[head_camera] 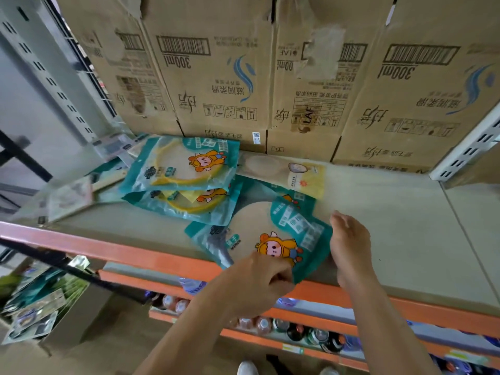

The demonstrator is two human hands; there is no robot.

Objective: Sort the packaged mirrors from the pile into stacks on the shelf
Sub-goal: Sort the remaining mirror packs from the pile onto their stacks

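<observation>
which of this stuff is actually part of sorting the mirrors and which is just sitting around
Part of the job: front teal packet, pinched by the left hand, right hand open beside it; yellow-rimmed teal packets, overlapping behind; cream packet; shelf.
Just lying about: cardboard boxes at the back; drink bottles on the lower shelves.

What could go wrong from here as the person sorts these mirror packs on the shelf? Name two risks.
1. The left hand pinches only the near corner of the teal mirror pack, which lies at the shelf's orange front edge; it might slip and drop toward the bottles below.
2. The yellow-rimmed mirror packs behind lie skewed on each other, so that stack may slide when more are added.
</observation>
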